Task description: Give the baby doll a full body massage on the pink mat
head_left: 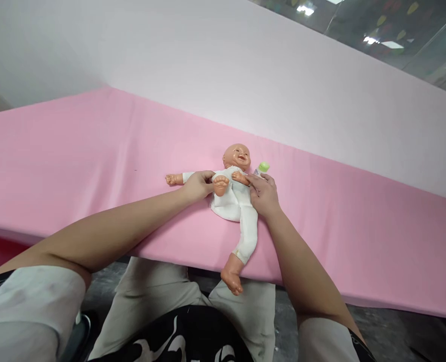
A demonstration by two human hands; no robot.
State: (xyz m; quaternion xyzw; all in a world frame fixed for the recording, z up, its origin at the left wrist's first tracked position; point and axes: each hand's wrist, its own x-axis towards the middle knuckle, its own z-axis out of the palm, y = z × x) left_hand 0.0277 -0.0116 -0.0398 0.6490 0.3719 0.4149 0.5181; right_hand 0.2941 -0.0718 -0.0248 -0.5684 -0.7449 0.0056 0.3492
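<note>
A baby doll (247,226) with a white cloth body lies on its back on the pink-covered table. Its bald head points toward the wall, and one foot hangs over the front edge. The other leg is bent up, so that its sole faces me. My left hand (199,185) is closed at the side of that raised foot, its fingertips partly hidden. With thumb and fingers my right hand (264,195) pinches the doll's other forearm, bent across its chest. Just behind my right hand is a small white bottle (263,167) with a green cap, partly covered by my fingers.
Pink cloth (343,221) covers the long table, which meets a white wall (215,65) at the back. A glass pane (358,30) with reflected lights tops the wall at the upper right. My legs (155,286) are at the table's front edge.
</note>
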